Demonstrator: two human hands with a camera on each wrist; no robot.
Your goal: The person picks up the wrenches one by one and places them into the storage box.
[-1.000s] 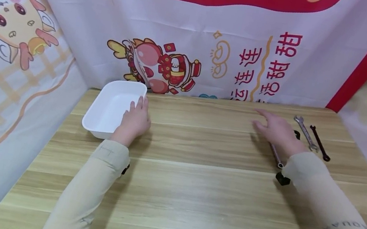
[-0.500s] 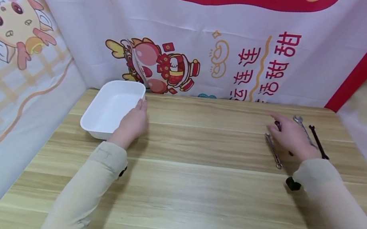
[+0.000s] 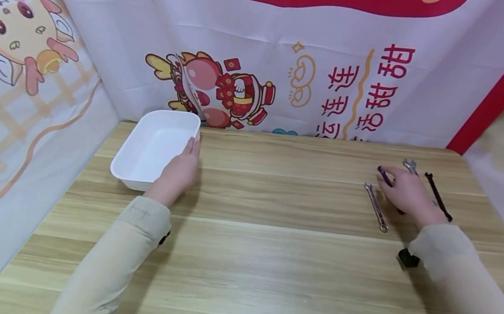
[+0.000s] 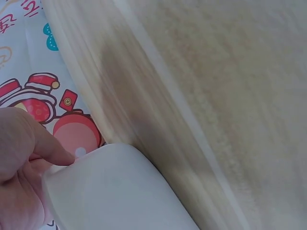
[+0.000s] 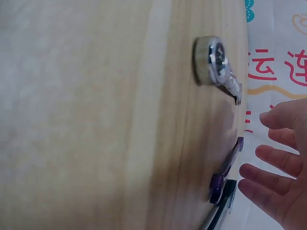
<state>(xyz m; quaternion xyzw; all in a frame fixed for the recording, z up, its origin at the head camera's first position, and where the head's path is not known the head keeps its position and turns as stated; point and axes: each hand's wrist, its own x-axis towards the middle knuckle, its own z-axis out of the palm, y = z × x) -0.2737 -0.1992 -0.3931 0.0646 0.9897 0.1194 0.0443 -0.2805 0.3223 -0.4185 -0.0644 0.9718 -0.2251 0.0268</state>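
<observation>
My left hand grips the right rim of a white plastic bin; in the left wrist view, a finger of that hand curls over the corner of the bin. My right hand is low over a purple wrench, partly covering it. In the right wrist view, that hand's fingers are spread and bent, apart from the purple wrench. A silver wrench lies just left of the hand. A dark greenish wrench shows beside the purple one.
Right of my right hand lie another silver wrench, partly hidden, and a dark wrench. The wooden table meets a printed cloth backdrop at the back, with cloth at both sides.
My right hand has moved right and slightly down, uncovering the left silver wrench and coming over the purple one. My left hand's fingers have changed from spread on the bin's rim to gripping it.
</observation>
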